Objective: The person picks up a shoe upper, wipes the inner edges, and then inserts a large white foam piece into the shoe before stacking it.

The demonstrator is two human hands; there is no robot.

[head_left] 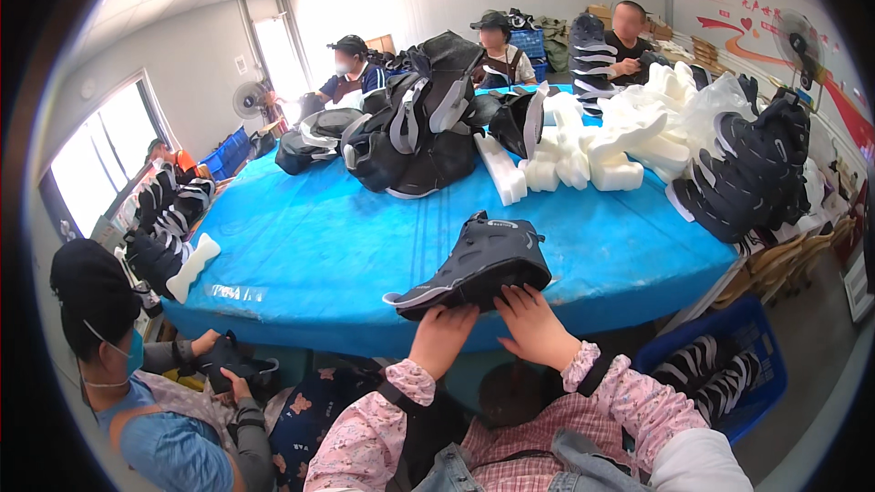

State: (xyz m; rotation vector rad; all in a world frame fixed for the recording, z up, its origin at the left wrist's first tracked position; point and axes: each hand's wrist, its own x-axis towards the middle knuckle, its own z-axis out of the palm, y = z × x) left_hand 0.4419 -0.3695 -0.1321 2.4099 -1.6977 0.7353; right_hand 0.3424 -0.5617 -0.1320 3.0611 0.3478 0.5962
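A black high-top shoe upper (pixel 478 260) with a pale strip along its lower edge is at the table's near edge, toe to the left, its dark underside tilted toward me. My left hand (pixel 444 337) grips the lower edge near the toe half, fingertips tucked against it. My right hand (pixel 536 323) holds the heel half, with its fingers bent onto the underside. Both thumbs are partly hidden. Pink patterned sleeves with dark bands cover my forearms.
The blue-covered table (pixel 301 228) bears a heap of black uppers (pixel 415 128), white foam shoe forms (pixel 611 141) and stacked black uppers (pixel 752 169). A blue crate (pixel 766 346) of shoe parts stands at right. A co-worker (pixel 164 383) sits close left; others sit beyond.
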